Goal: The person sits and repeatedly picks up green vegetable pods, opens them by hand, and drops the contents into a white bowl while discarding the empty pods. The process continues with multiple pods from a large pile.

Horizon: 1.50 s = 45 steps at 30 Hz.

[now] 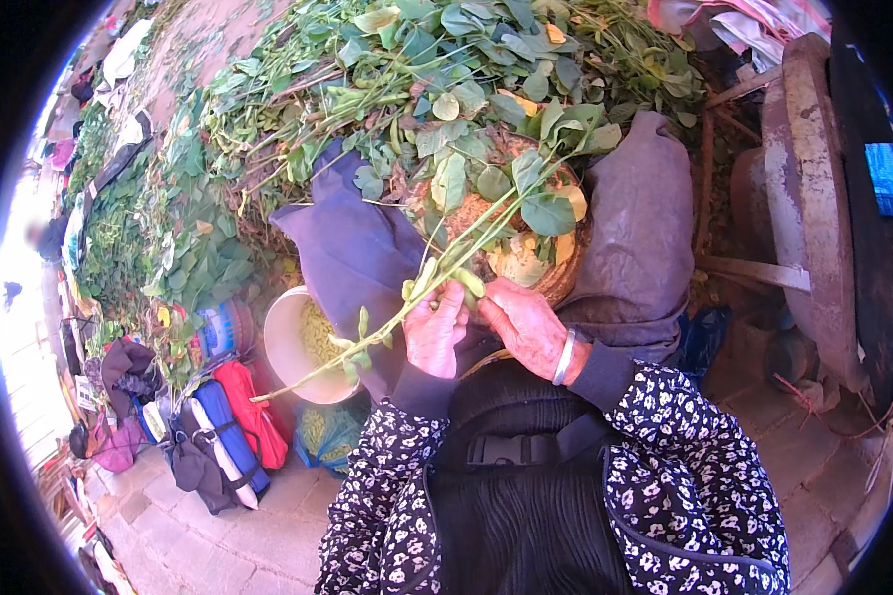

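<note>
A long green soybean stalk [387,331], with leaves at its upper end, lies slantwise across my lap. My left hand [437,327] grips it near the middle, beside a cluster of green pods [422,279]. The fingertips of my right hand [525,327] pinch a pod [469,282] at the stalk. Beyond my hands, between my knees, is a round woven basket [565,275] with leaves on it. To the left stands a white bucket [298,312] that holds picked pods [320,335].
A large heap of leafy soybean plants [387,82] lies ahead. At the right stands a worn round-edged table or stand [804,186]. Blue and red folded bags [249,416] and a blue plastic bag of pods [327,439] rest on the paved floor [171,550] at left.
</note>
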{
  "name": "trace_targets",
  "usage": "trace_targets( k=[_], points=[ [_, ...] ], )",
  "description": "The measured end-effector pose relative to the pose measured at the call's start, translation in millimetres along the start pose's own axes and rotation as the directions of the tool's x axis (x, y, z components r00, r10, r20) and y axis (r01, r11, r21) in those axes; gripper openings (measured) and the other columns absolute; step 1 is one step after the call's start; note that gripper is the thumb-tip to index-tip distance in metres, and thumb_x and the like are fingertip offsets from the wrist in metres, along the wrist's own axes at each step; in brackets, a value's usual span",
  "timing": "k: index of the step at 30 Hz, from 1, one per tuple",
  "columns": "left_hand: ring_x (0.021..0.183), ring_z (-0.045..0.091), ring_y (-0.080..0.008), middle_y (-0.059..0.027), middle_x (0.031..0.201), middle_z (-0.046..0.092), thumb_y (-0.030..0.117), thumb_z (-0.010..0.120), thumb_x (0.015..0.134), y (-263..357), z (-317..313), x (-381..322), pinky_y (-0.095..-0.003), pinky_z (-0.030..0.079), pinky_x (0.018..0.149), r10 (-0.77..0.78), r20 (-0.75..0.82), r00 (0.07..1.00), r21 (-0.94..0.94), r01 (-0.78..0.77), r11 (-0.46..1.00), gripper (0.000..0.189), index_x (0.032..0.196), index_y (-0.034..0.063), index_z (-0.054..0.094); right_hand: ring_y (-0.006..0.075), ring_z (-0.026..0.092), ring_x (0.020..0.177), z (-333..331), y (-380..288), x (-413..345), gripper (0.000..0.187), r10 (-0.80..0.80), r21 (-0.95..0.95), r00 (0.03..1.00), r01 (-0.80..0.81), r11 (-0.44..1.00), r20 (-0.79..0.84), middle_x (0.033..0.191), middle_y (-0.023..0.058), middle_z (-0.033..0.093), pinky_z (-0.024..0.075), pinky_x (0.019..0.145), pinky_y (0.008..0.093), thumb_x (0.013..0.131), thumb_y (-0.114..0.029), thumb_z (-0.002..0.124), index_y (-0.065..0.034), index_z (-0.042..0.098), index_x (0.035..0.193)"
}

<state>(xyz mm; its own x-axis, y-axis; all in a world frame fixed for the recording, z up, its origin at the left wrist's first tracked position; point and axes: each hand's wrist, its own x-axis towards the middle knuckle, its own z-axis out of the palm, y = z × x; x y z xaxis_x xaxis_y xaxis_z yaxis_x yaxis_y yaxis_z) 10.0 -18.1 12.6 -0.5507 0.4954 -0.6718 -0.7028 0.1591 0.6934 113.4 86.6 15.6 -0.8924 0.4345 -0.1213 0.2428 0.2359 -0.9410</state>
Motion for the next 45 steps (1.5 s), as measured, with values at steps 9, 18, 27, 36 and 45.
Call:
trace_targets(
  k=[9,18,27,36,45],
  points=[
    [0.057,0.045,-0.0023,0.0049,0.076,0.054,0.019,0.063,0.088,-5.1,-3.7,0.0,-0.0145,0.03,0.045,0.003,0.006,1.0,0.01,-0.003,1.0,0.011,0.094,0.0104,0.059,0.0098,0.053,0.052,0.0,5.1,3.4,0.014,0.258,0.472,0.945,-0.324,0.82,0.2,0.068,0.0066,0.062,0.0437,0.048,0.0267,0.088,-0.009,0.051,0.0012,0.057,0.08],
    [0.061,0.046,-0.0011,0.0033,0.082,0.057,0.021,0.064,0.087,-0.2,-5.9,-6.6,-0.0128,0.03,0.045,-0.007,0.184,0.983,0.095,-0.011,0.995,0.022,0.103,0.009,0.057,0.0093,0.055,0.055,-0.1,2.2,3.5,0.014,0.341,0.394,0.917,-0.398,0.829,0.207,0.069,0.0037,0.062,0.0458,0.05,0.0244,0.087,-0.009,0.05,0.0003,0.06,0.084],
    [0.056,0.046,-0.0017,0.0044,0.073,0.054,0.018,0.065,0.084,-3.8,-11.4,-4.7,-0.0133,0.032,0.046,0.012,0.167,0.986,0.279,-0.059,0.959,0.024,0.105,0.0081,0.057,0.0316,0.061,0.063,-3.0,1.3,2.9,0.015,0.191,-0.063,0.982,-0.191,0.98,0.002,0.067,0.0176,0.06,0.0476,0.063,0.0402,0.078,-0.008,0.051,-0.0004,0.062,0.085],
    [0.065,0.05,-0.003,0.0036,0.081,0.057,0.019,0.065,0.085,-1.1,-21.7,1.4,-0.0133,0.033,0.048,-0.058,0.229,0.972,0.429,-0.047,0.902,0.021,0.102,0.0095,0.058,0.0307,0.062,0.064,0.2,7.9,1.0,0.013,0.168,-0.072,0.985,-0.165,0.984,0.036,0.069,0.0204,0.059,0.0466,0.06,0.0391,0.079,-0.009,0.054,0.0002,0.061,0.085],
    [0.065,0.053,-0.0054,0.0009,0.078,0.059,0.022,0.061,0.088,-13.4,-31.6,-1.4,-0.0157,0.038,0.052,-0.099,0.168,0.981,0.096,0.083,0.992,0.017,0.099,0.0095,0.059,0.0354,0.061,0.065,-11.1,-1.9,9.2,0.016,0.108,-0.018,0.985,-0.112,0.994,-0.132,0.068,0.02,0.059,0.0456,0.057,0.0406,0.081,-0.016,0.06,-0.0004,0.06,0.082]
  ],
)
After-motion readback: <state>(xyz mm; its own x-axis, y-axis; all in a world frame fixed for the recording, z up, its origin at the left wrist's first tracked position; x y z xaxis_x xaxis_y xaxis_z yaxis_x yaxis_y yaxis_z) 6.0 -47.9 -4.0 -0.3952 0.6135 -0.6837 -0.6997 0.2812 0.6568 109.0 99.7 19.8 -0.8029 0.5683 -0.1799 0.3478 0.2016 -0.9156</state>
